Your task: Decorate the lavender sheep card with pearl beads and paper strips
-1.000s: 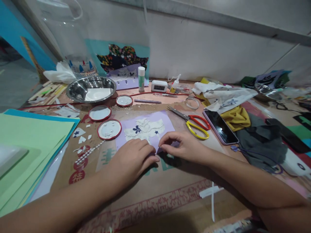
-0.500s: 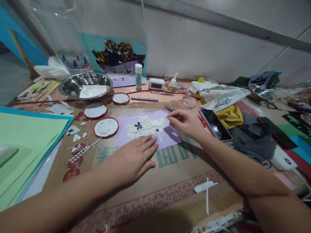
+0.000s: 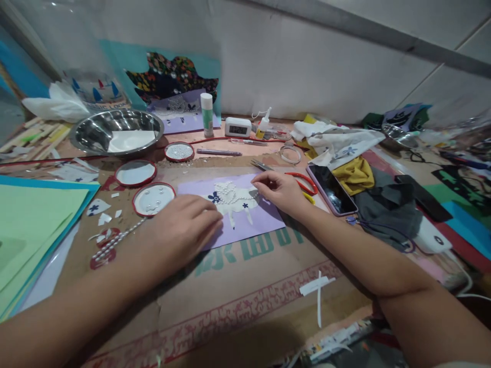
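**Both hands close in on the beaded cutout**

Since half a second ago the left hand (image 3: 184, 225) has slid up from the bare cardboard onto the near-left part of the pale purple paper sheet (image 3: 264, 222), and the right hand (image 3: 282, 191) has drawn in from the sheet's far corner to the right edge of the white paper cutout trimmed with pearl beads (image 3: 233, 197).

That sheet lies in the middle of the cardboard-covered tabletop (image 3: 249, 291), with the cutout on its upper half. The left fingers lie flat and close together, gripping nothing; pressed down like that, they seem to pin the sheet in place. The right thumb and forefinger are pinched together at the beaded edge, and whether a bead sits between them is too small to tell.

Red-and-yellow-handled scissors (image 3: 303, 181) rest just behind the right hand. A round red-rimmed lid holding a few beads (image 3: 153, 198) sits just left of the sheet, near the left hand, with a loose strand of pearl beads (image 3: 115, 240) close by.
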